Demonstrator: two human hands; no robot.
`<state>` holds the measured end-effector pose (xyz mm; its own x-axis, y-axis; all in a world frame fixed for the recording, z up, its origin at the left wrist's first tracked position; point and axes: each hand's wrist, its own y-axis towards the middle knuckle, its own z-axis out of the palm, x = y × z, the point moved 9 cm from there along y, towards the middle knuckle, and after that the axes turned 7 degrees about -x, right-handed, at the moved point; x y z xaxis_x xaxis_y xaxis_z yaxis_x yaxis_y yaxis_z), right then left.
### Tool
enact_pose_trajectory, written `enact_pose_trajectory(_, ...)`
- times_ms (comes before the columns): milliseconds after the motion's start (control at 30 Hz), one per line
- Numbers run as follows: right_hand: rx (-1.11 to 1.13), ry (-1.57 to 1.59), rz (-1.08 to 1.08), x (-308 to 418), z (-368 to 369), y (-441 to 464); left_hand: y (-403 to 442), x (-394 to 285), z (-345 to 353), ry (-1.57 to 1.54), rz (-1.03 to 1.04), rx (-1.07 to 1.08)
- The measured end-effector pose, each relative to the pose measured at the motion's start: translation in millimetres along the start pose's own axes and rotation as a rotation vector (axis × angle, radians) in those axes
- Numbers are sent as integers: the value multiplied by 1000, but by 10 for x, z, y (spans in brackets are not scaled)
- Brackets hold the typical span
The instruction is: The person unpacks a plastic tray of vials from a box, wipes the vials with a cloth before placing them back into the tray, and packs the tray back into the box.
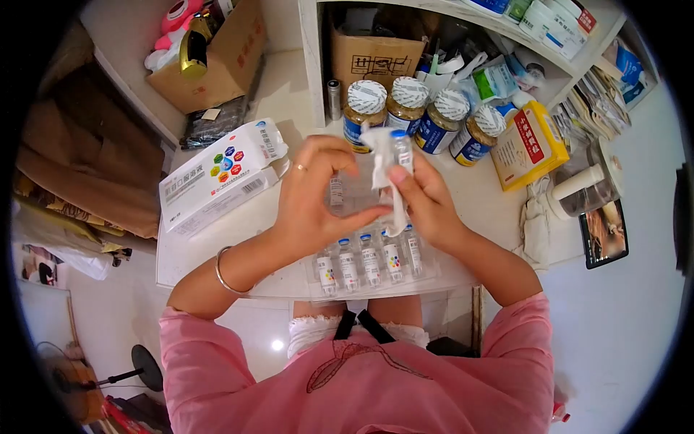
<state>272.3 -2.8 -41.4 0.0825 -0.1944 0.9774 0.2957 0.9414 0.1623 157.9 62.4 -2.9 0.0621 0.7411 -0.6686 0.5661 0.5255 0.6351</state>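
My left hand (pixel 311 195), a ring on one finger, is curved in a C shape with fingers and thumb apart. Its thumb tip reaches the lower part of a crumpled white tissue (pixel 382 166); whether it touches is unclear. My right hand (pixel 426 199) is closed around a small glass vial (pixel 402 150) with a blue cap, held upright beside the tissue. Below both hands, a row of several blue-capped vials (pixel 371 265) lies in a clear plastic tray (pixel 430 278). Another vial (pixel 336 192) shows through the gap of my left hand.
A white carton (pixel 220 173) lies left on the desk. Several jars with white lids (pixel 365 108) line the back, near a yellow box (pixel 530 146). At the right are a clear pitcher (pixel 589 192) and a phone (pixel 605 233). Cardboard boxes (pixel 379 58) stand behind.
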Motion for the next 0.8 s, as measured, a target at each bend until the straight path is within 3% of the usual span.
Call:
enact_pose_trajectory(67,50,-77,0,-18,34,-30,13,-431,-31,167,363,-74)
enact_pose_trajectory(133,160,-233,1,-48,139,-74,-21,-346,21,81,307,18)
enact_pose_trajectory(300,110,-284,-81,91,97,-65,27,-164,-32,-104,232,30)
enact_pose_trajectory(367,86,-143,75,-13,24,-23,9,-154,-6,-123,214,63)
enact_pose_trajectory(433,10,-178,85,-43,-64,2,11,-134,38,-194,57,75)
enact_pose_trajectory(533,-84,-134,147,-129,-203,87,71,-164,2,-194,214,46)
enact_pose_trajectory(567,-141,-137,65,-41,-243,132,82,-159,7,-193,211,49)
enact_pose_trajectory(633,-324,-141,-62,66,-458,226,125,208,-121,-650,-220,-192)
enact_pose_trajectory(800,-324,-368,-214,83,-764,353,135,448,43,-535,-397,-29)
